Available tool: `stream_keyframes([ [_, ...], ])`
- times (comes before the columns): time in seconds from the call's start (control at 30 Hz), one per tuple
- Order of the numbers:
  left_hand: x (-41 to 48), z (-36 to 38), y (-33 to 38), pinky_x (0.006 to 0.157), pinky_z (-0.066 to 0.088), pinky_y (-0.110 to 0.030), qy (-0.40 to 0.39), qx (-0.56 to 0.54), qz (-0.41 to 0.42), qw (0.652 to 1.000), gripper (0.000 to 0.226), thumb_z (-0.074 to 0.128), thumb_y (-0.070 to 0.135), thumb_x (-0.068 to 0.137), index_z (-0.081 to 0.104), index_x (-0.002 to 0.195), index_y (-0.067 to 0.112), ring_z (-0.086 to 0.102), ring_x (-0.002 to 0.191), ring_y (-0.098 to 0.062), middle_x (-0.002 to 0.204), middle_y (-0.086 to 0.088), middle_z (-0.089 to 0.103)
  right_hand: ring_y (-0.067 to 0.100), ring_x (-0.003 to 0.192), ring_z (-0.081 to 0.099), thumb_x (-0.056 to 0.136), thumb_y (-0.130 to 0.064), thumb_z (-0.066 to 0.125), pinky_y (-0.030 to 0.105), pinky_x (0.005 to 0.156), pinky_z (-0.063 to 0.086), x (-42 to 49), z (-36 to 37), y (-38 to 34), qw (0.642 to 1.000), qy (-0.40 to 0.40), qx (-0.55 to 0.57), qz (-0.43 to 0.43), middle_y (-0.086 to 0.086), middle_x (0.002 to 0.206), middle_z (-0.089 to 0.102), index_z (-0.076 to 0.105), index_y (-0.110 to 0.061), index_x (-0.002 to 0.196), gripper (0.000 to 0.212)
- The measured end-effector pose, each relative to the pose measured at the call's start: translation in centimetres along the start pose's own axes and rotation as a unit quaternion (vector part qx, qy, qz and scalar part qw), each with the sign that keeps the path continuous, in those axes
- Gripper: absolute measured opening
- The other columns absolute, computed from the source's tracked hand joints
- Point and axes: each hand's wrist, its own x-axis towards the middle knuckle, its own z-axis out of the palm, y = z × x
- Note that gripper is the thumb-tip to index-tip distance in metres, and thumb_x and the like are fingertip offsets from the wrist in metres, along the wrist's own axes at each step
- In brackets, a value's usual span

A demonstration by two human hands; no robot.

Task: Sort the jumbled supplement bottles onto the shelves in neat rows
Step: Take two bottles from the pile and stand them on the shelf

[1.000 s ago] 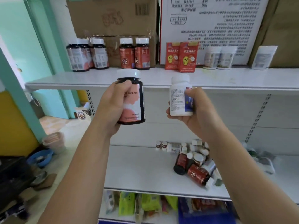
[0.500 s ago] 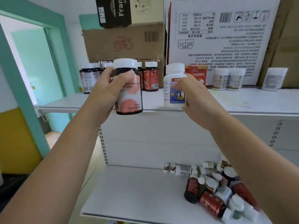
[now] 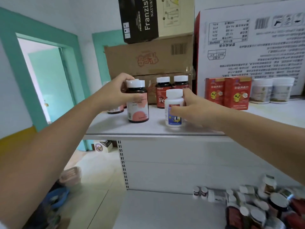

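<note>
Both bottles, airborne before, are now standing on upper shelf point(image 3: 115, 126): left hand point(image 3: 113, 93) gripping dark bottle point(image 3: 137, 104), right hand point(image 3: 193, 111) gripping white bottle point(image 3: 174, 111).

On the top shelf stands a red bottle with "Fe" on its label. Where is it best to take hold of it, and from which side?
Probably the white cap, from above. The Fe bottle stands upright, its twin close on one side and the white bottle partly in front, so the body is crowded while the cap is clear.
</note>
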Motion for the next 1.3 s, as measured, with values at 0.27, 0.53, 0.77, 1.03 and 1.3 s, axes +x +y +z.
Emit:
stream_keyframes([
  [0.27,4.9,-1.4,-3.0,0.095,0.044,-0.045,-0.001,0.226,0.098,0.969,0.062,0.063,0.071,0.068,0.058,0.117,0.035,0.053,0.11,-0.021,0.117,0.006,0.062,0.008,0.099,0.055,0.094,-0.036,0.058,0.021,0.077,0.04,1.6,1.3,0.0,0.999,0.03,-0.016,0.008,-0.009,0.113,0.056,0.028,-0.027,0.139,0.055],
  [0.53,6.7,-1.3,-5.4,0.094,0.033,-0.046,0.033,0.292,0.098,0.951,0.051,0.063,0.063,0.08,0.056,0.123,0.036,0.048,0.118,-0.028,0.12,0.005,0.062,-0.002,0.099,0.054,0.094,-0.031,0.059,0.017,0.079,0.042,1.8,1.5,0.7,0.999,0.036,0.006,-0.003,-0.017,0.109,0.055,0.03,-0.03,0.132,0.047],
  [0.77,5.1,-1.4,-4.5,0.117,0.02,-0.044,0.05,0.354,0.16,0.92,0.082,0.061,0.061,0.084,0.036,0.148,0.017,0.031,0.143,-0.024,0.153,-0.007,0.04,0.001,0.102,0.056,0.094,-0.03,0.059,0.014,0.075,0.042,1.6,1.3,0.4,0.999,0.044,0.003,0.004,-0.014,0.109,0.057,0.033,-0.026,0.135,0.049],
  [1.03,-1.1,4.6,3.0,0.106,0.039,-0.031,-0.267,0.288,0.193,0.899,0.075,0.038,0.073,0.083,0.045,0.143,0.028,0.048,0.127,-0.011,0.144,0.011,0.049,0.011,0.106,0.061,0.091,-0.031,0.064,0.032,0.095,0.049,-1.5,-1.6,1.1,0.995,0.084,-0.002,0.05,-0.007,0.117,0.062,0.042,-0.028,0.128,0.043],
  [1.3,0.7,12.3,11.5,0.101,0.046,-0.03,-0.317,0.157,0.24,0.904,0.065,0.05,0.068,0.082,0.049,0.135,0.032,0.053,0.118,-0.005,0.133,0.014,0.054,0.02,0.11,0.064,0.083,-0.023,0.068,0.043,0.101,0.049,-6.8,-7.9,5.5,0.986,0.144,0.065,0.051,0.003,0.12,0.065,0.046,-0.028,0.13,0.052],
])
